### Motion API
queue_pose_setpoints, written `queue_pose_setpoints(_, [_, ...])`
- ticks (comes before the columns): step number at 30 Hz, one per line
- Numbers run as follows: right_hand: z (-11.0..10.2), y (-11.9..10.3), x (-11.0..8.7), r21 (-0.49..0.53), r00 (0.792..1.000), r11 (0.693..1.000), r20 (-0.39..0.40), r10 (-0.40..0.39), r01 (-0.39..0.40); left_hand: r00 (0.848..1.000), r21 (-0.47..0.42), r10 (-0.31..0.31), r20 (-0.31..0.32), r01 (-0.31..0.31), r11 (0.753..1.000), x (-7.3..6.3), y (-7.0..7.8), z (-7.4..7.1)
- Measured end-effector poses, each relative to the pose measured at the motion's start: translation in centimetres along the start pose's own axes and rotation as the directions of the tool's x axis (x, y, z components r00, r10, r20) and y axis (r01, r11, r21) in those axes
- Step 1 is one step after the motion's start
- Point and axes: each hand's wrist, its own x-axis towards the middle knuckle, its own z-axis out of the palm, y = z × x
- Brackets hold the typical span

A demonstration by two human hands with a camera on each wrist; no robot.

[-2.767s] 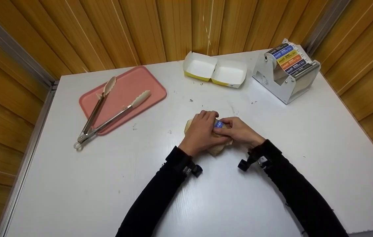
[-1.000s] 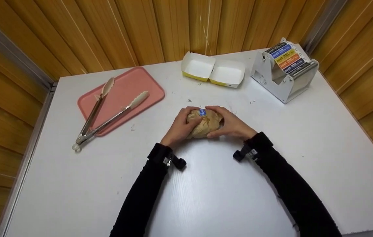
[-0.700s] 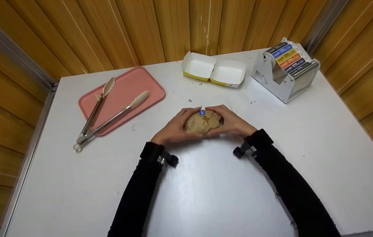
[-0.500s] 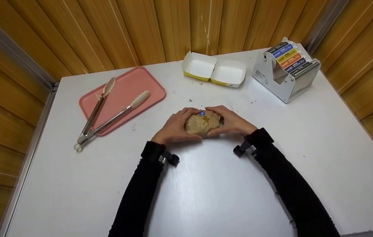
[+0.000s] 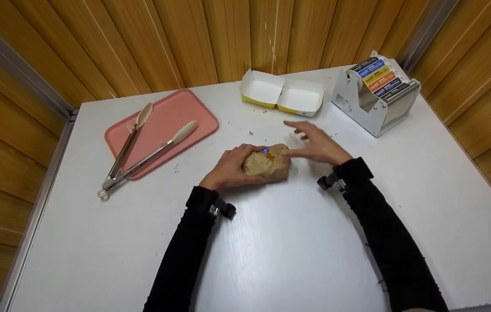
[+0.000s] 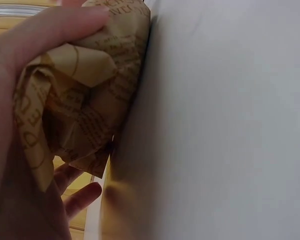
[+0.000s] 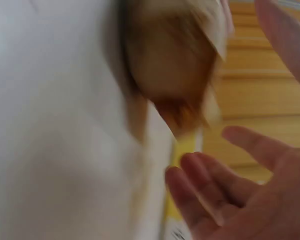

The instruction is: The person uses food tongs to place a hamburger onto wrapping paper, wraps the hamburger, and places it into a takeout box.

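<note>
A paper-wrapped burger (image 5: 268, 165), rounded and brown with printed lettering, sits on the white table in the head view. A small blue sticker (image 5: 265, 150) is on its top, near the far side. My left hand (image 5: 233, 168) holds its left side, thumb along the near side and fingers over the far side. In the left wrist view, the folded, crumpled end of the wrapping paper (image 6: 85, 105) lies against the palm. My right hand (image 5: 318, 142) is to the right, its fingers spread and off the burger; the right wrist view shows a gap between the fingers (image 7: 205, 185) and the blurred wrapping.
An open white and yellow carton (image 5: 281, 92) stands at the back. To its right is a metal dispenser (image 5: 378, 97) with a roll of coloured labels. Metal tongs (image 5: 152, 151) with pale tips lie across a pink tray (image 5: 171, 108) on the left. Wooden panels (image 5: 228, 39) enclose the table.
Earlier both hands worked over the burger, then gripped it from either side with the sticker showing. Now the right hand has let go and moved right and away; the left keeps its hold.
</note>
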Motion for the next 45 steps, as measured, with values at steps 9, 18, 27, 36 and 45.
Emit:
queue_pose_setpoints(9, [-5.1,1.8,4.3,-0.363,0.948,0.926,-0.317,-0.022,-0.1,1.0,0.003,0.017,0.004,-0.017,1.0,0.0,0.0,0.6])
queue_pose_setpoints(18, [-4.8,4.2,5.7,-0.714,0.978,0.696,-0.19,-0.088,-0.076,1.0,-0.003,0.025,0.008,-0.025,1.0,0.1,0.0,1.0])
queue_pose_setpoints(27, [-3.7,3.9,5.9,-0.661,0.974,0.748,-0.126,-0.189,0.059,1.0,-0.002,0.019,0.001,-0.019,1.0,0.2,0.1,0.5])
queue_pose_setpoints(36, [-3.0,3.9,5.9,-0.597,0.979,0.798,-0.1,-0.18,0.086,1.0,0.015,0.026,-0.012,-0.026,1.0,0.2,0.1,0.3])
queue_pose_setpoints(45, [-2.7,3.5,5.9,-0.613,0.98,0.774,0.006,-0.198,0.16,0.999,0.029,0.032,-0.039,-0.031,0.999,0.2,-0.1,0.3])
